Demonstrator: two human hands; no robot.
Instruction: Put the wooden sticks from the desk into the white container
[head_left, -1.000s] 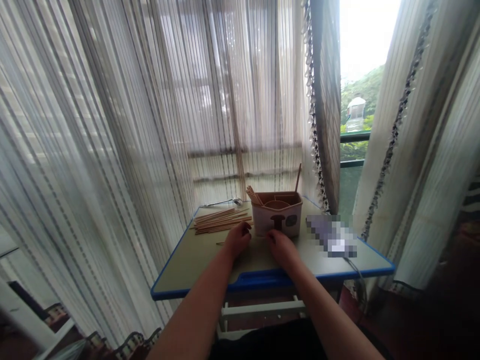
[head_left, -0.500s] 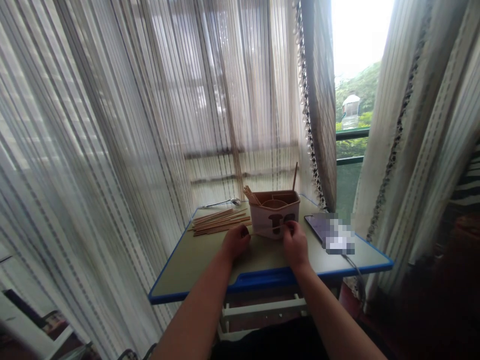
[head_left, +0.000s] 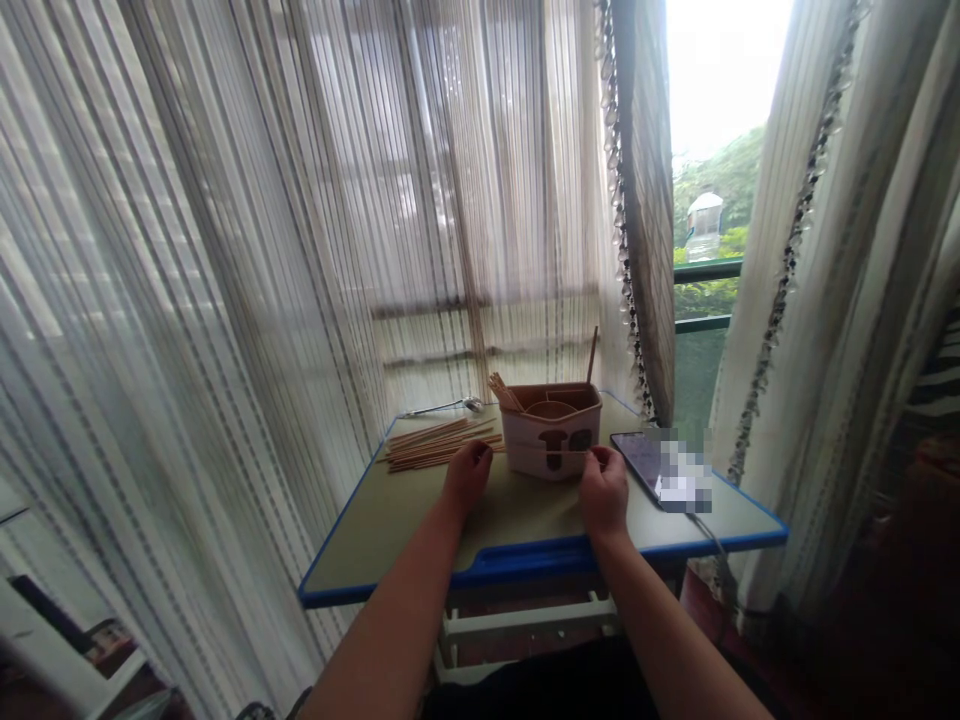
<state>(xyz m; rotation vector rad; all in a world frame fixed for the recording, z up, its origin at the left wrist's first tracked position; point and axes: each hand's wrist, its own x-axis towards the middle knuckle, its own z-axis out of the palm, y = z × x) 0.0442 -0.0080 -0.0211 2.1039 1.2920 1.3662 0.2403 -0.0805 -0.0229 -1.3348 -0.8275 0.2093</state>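
Observation:
A thin wooden stick point(head_left: 551, 452) spans the gap between my hands, level across the front of a white container point(head_left: 521, 447) with a brown rim. My left hand point(head_left: 468, 476) is closed at the stick's left end, beside a pile of wooden sticks point(head_left: 431, 445). At the other end, my right hand point(head_left: 604, 487) pinches the stick between thumb and fingers. Brown dividers split the container's inside. Several pale sticks point(head_left: 500, 390) lean out at its left, and one darker stick point(head_left: 592, 353) stands at its back right.
Behind the pile lies a metal spoon point(head_left: 471, 404). A phone point(head_left: 637, 462), partly blurred out, rests right of my right hand with a cable point(head_left: 712, 538) hanging over the edge. The small table point(head_left: 375, 555) has a blue rim; striped curtains point(head_left: 300, 250) hang behind it.
My right hand has moved right, away from my left hand and the container's front. The stick now shows stretched between both hands; a second ago its end lay left of my left hand.

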